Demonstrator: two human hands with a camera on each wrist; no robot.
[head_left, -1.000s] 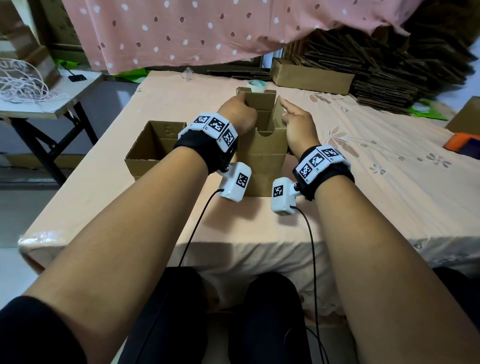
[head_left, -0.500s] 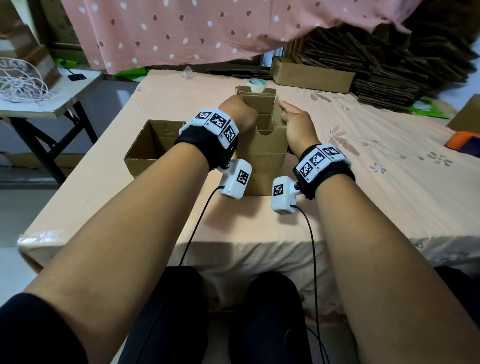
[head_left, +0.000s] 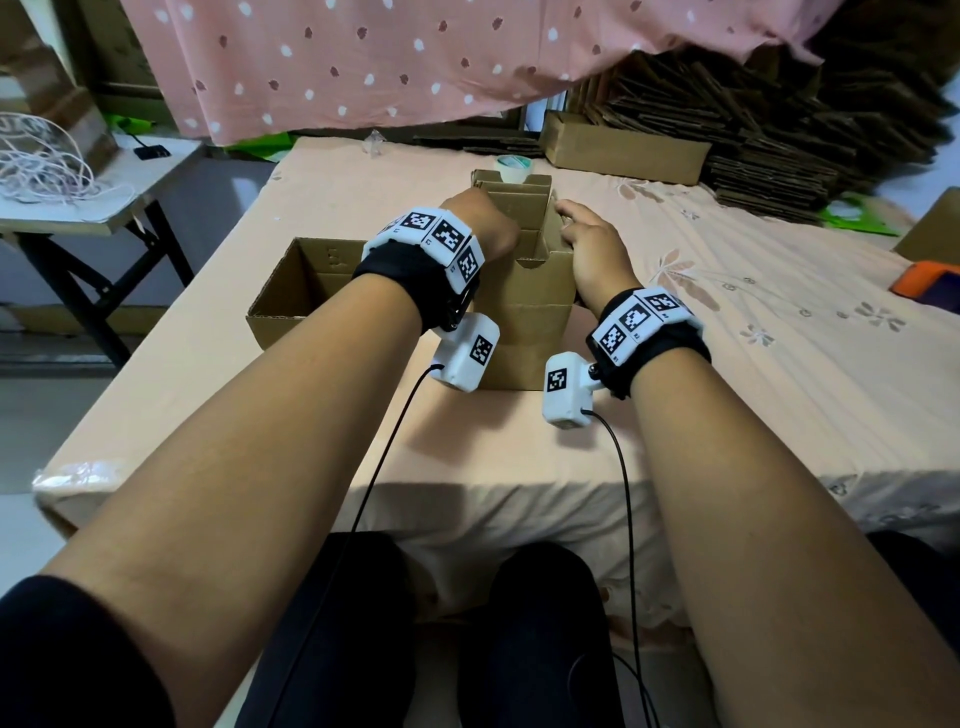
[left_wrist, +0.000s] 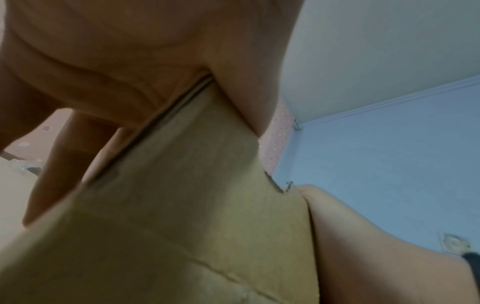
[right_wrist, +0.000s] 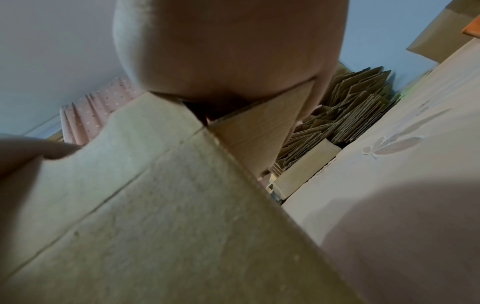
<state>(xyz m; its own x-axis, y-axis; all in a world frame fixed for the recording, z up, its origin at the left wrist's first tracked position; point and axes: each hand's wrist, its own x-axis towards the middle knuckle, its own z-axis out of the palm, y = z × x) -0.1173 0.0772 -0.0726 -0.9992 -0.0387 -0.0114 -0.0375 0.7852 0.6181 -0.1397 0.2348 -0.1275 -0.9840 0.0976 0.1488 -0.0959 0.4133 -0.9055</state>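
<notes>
While hands (head_left: 485, 223) (head_left: 592, 252) clasp its edges — box (head_left: 524, 322) stands.

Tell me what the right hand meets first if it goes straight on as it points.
The right hand grips the right wall of the cardboard box, fingers aimed forward and left, so it would likely press into that wall first. A tape roll lies beyond the box; depth is unclear.

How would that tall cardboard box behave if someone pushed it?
Probably light: the cardboard box looks thin-walled and open-topped. It likely flexes easily where the left hand and right hand grip it. Standing tall, it may tip.
</notes>
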